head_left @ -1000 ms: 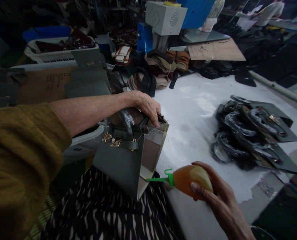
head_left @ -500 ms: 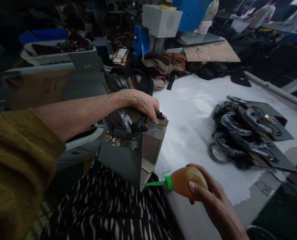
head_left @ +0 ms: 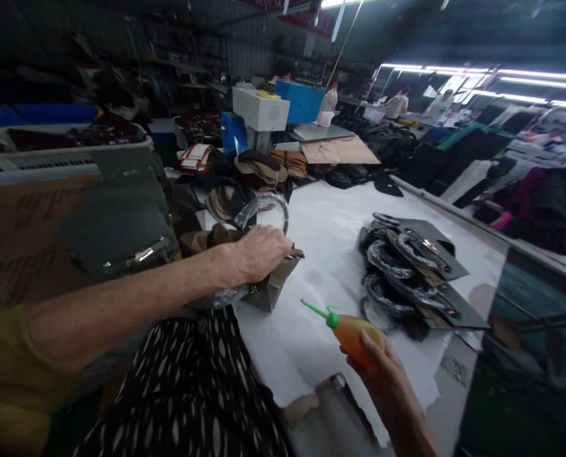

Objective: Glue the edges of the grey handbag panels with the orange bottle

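Observation:
My left hand (head_left: 264,251) is closed on the upper edge of a grey-green handbag (head_left: 267,295) at the near-left edge of the white table. My arm and hand cover most of the bag, and its plastic-wrapped handle (head_left: 278,206) loops up behind the knuckles. In my right hand (head_left: 381,371) is a squeeze bottle (head_left: 356,336) of amber liquid. Its thin green nozzle points up and left, apart from the bag, with the small green cap hanging loose beside it.
Flat grey-green bag pieces with wrapped handles (head_left: 407,266) lie piled on the right of the white table (head_left: 321,254). A grey-and-blue machine (head_left: 260,109) stands behind bundled straps and parts (head_left: 259,168). More grey-green pieces (head_left: 116,216) are at left. Distant people work at back right.
The handbag has gone from my lap up and away onto the table edge, still in my left hand. The bottle's nozzle has come away from the bag and tilted upward. My view has lifted.

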`<state>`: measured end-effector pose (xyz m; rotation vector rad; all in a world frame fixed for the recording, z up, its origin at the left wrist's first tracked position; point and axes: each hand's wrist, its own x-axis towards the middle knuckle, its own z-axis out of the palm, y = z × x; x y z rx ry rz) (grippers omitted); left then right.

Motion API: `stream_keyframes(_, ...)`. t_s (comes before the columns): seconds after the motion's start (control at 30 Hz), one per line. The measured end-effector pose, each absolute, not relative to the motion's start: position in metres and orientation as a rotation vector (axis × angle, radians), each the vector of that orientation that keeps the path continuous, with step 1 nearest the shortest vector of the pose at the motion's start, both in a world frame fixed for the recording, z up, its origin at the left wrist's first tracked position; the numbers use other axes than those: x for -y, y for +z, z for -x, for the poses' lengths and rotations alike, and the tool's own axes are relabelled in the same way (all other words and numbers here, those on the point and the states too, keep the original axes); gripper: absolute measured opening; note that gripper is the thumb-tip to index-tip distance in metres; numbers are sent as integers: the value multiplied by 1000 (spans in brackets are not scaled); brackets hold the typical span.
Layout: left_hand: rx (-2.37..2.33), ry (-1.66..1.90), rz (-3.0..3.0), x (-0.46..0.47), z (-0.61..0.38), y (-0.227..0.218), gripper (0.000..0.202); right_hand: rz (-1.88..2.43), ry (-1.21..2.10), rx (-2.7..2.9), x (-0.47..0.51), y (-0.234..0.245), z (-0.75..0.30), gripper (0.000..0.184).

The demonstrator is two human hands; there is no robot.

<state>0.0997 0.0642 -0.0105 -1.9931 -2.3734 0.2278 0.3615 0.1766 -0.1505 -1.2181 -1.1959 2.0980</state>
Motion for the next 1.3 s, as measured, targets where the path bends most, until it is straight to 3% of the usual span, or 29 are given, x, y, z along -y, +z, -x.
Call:
stream_keyframes(0.23, 2483, 116, 1921, -58, -114, -50, 16, 1070, 1912, 1536, -180, -158, -339, 55)
stream_keyframes(0.43, 2597, 79, 1876, -51, -111, -57, 10, 986, 1680, 1720, -184, -175, -302, 67)
stream_keyframes(0.7, 2599, 27, 1846, -44, -114, -59, 5, 1000, 1415, 1905, -191, -185, -278, 61)
stream_keyframes(1.3, 2625, -36, 1822, -17, -131, -67, 15, 975, 1582, 2037, -188, -171, -296, 60)
